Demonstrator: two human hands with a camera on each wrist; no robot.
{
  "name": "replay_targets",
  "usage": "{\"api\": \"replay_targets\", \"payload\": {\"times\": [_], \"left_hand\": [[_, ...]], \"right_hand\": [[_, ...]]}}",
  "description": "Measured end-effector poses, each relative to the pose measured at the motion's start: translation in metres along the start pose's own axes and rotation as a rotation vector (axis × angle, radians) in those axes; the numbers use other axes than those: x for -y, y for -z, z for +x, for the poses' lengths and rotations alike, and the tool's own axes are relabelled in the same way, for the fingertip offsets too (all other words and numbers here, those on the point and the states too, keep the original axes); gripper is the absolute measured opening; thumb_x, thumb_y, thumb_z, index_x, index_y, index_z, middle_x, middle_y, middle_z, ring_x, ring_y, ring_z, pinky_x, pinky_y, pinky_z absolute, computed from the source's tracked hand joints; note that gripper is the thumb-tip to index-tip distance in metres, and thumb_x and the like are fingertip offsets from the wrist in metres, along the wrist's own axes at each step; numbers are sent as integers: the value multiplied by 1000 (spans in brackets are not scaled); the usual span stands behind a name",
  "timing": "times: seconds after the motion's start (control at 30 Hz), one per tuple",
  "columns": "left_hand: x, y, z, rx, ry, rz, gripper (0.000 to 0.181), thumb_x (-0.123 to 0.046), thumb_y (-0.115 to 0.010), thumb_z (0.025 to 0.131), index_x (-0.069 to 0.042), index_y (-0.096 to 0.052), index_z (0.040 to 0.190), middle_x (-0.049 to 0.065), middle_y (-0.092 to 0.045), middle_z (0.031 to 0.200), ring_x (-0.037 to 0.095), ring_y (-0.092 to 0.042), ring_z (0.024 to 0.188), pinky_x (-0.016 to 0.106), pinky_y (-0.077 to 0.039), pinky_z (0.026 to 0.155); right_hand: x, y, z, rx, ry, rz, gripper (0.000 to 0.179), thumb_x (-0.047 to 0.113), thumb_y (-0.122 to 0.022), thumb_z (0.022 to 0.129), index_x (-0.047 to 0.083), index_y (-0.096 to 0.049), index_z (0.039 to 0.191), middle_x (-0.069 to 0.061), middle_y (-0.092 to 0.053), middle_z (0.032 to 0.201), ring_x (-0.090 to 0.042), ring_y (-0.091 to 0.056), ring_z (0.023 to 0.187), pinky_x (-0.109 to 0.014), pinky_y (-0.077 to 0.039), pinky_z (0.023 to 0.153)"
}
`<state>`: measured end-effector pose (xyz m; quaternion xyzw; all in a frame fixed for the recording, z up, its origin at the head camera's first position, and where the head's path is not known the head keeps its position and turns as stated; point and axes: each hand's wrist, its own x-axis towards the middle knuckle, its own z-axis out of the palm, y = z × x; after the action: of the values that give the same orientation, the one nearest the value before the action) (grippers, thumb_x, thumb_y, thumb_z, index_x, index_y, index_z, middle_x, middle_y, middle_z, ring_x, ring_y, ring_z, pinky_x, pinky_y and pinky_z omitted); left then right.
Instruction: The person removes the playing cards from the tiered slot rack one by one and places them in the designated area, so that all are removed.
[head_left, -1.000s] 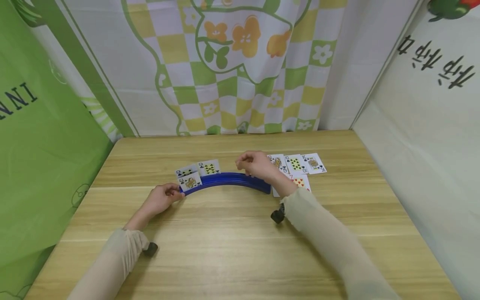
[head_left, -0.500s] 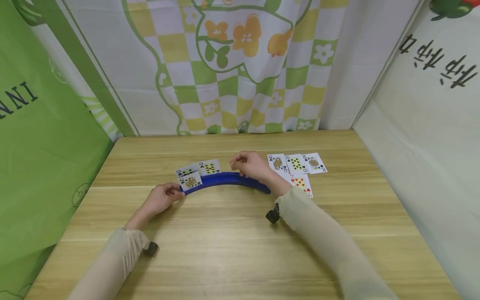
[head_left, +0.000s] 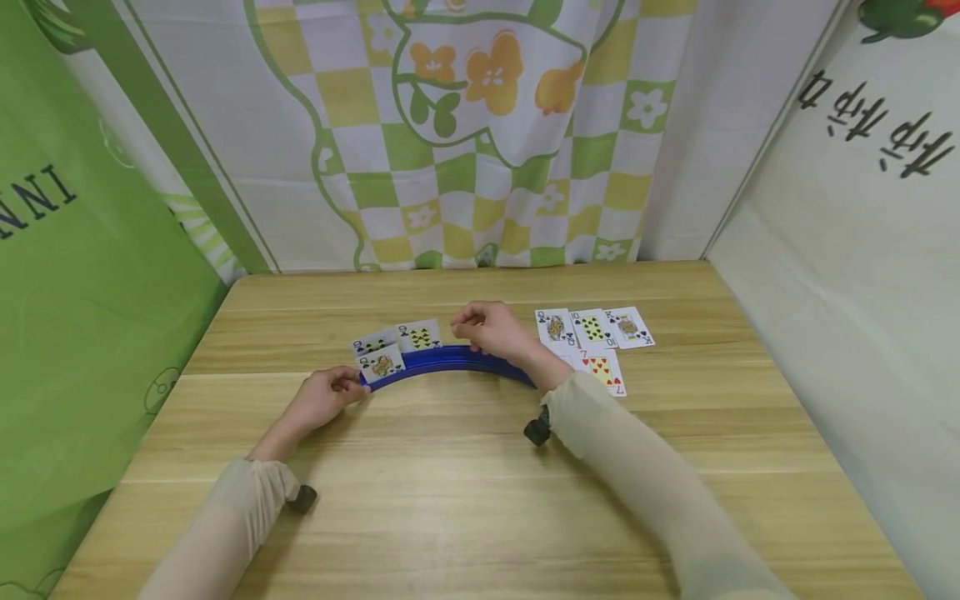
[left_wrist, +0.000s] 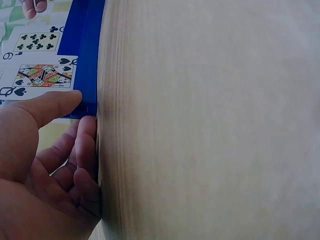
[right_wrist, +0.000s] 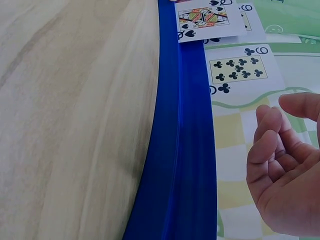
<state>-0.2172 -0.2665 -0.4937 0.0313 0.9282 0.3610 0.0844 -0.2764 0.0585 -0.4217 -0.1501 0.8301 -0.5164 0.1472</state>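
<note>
Left hand (head_left: pixel 321 398) holds the blue rack (head_left: pixel 448 358); right hand (head_left: pixel 497 330) hovers.

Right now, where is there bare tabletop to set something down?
Free: the table between the sleeves, in front of the blue rack; also right of the seven of hearts. Crowded: the rack's left end, with three cards and the left hand, and both card rows.

The rack (head_left: pixel 442 357) is deep blue. The spade queen (left_wrist: pixel 42 76) is white, its figure red, yellow and black; the club card (right_wrist: pixel 239 69) has black clubs on pale yellow, the seven (head_left: pixel 602 372) red hearts. The table (head_left: pixel 450 500) is light tan, grained; the sleeves (head_left: pixel 637 467) beige; the curtain (head_left: pixel 457 175) white with green-yellow checks and orange flowers.
</note>
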Motion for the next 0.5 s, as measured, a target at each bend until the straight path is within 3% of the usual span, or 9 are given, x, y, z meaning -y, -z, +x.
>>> {"api": "replay_targets", "payload": {"times": [0.17,0.37,0.5], "left_hand": [[0,-1,0,1,2,-3,41,-26,-73,91,3,-65,118,10,-70,94,15,-59,80,25,-48,68],[1,0,0,-4,-10,2,40,-27,-72,91,2,-65,118,9,-71,94,16,-60,81,27,-49,70],[2,0,0,-7,-12,0,40,-26,-72,91,2,-65,118,9,-71,94,16,-60,80,26,-49,70]], "right_hand": [[3,-5,4,2,9,4,20,23,-64,98,10,-69,112,-8,-67,97,-25,-61,72,-43,-54,67],[9,-9,7,-16,14,0,15,22,-65,97,13,-71,107,-5,-66,95,-17,-60,67,-28,-48,57],[10,-11,9,-21,8,-1,14,21,-65,97,14,-71,107,-6,-66,97,-16,-60,67,-25,-46,55]]}}
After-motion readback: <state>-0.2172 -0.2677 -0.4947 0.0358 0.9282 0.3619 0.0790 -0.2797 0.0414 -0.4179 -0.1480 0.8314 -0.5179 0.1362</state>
